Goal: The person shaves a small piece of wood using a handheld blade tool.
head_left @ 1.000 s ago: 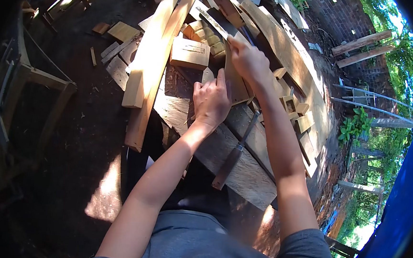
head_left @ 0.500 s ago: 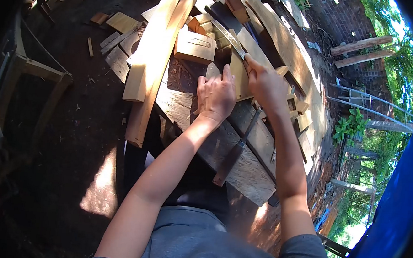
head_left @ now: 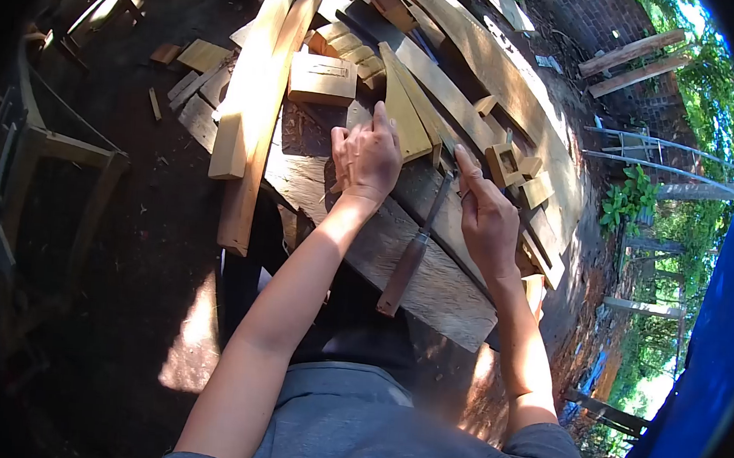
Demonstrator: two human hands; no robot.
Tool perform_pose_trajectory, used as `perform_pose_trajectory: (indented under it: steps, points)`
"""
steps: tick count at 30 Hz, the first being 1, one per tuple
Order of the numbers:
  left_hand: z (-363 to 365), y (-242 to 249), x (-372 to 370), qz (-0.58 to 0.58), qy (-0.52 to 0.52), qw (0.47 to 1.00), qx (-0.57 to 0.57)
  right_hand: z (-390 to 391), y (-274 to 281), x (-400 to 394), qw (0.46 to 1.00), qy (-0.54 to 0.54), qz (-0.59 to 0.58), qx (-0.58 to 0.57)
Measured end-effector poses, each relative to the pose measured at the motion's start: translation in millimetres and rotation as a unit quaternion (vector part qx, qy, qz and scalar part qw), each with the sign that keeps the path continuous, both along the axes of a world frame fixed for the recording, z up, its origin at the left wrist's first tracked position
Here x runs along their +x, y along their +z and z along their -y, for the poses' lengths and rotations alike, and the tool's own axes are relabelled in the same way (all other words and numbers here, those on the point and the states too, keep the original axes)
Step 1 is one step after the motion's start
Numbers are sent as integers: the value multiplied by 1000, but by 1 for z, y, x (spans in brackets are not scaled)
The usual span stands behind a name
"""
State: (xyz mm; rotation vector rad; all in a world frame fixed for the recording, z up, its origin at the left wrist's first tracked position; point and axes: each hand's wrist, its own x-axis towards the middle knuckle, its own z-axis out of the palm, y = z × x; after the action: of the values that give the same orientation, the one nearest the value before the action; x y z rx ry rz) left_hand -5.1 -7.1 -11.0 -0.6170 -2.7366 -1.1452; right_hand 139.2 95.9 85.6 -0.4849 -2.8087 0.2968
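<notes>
My left hand point(head_left: 368, 157) is closed at the lower edge of a tapered yellowish piece of wood point(head_left: 403, 108), holding it against the bench point(head_left: 430, 297). To its right, my right hand point(head_left: 488, 220) is wrapped round a narrow flat metal tool, forefinger stretched along it. The tool is mostly hidden by my fingers, and its exact kind cannot be made out. Between my forearms lies a chisel-like tool with a dark wooden handle point(head_left: 404, 274), its metal shank pointing away from me. A rectangular wooden block point(head_left: 322, 79) with a slot rests beyond my left hand.
Two long wooden bars point(head_left: 253, 93) lie on the left of the bench. Curved planks point(head_left: 497, 76) and small notched blocks point(head_left: 505, 164) are piled on the right. A wooden frame point(head_left: 75, 149) stands at far left, and a blue sheet point(head_left: 688, 379) hangs at right.
My right hand has drawn back toward me and slightly right, pulling the metal tool off the tapered wood. My left hand stays on the wood; the view has shifted slightly.
</notes>
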Motion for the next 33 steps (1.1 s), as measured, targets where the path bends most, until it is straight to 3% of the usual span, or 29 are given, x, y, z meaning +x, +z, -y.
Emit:
perform_pose_trajectory:
  steps: [2, 3, 5, 9, 12, 17, 21, 28, 29, 31, 33]
  points:
    - [2, 4, -1, 8, -16, 1000, -9, 8, -1, -3, 999, 25, 5, 23]
    - [2, 3, -2, 20, -27, 999, -17, 14, 3, -2, 989, 1, 102, 103]
    - [1, 1, 0, 4, -15, 1000, -3, 16, 0, -2, 987, 3, 85, 135]
    - [4, 6, -2, 19, -28, 999, -14, 13, 9, -8, 991, 12, 71, 115]
    - [2, 4, 1, 14, -24, 1000, -6, 8, 15, -22, 978, 7, 132, 159]
    - [3, 4, -2, 5, -20, 1000, -4, -19, -10, -90, 992, 31, 77, 97]
    - [3, 6, 0, 14, -28, 1000, -3, -18, -15, -87, 993, 41, 56, 91]
    - [2, 2, -3, 6, -26, 1000, 9, 16, 28, -40, 967, -28, 226, 111]
    - [2, 2, -3, -2, -25, 1000, 12, 13, 21, -46, 968, -30, 226, 109]
    - [3, 5, -3, 3, -26, 1000, 2, -5, -1, -75, 991, 22, 95, 93]
    - [4, 8, -1, 8, -29, 1000, -6, -9, -10, -102, 991, 17, 87, 104]
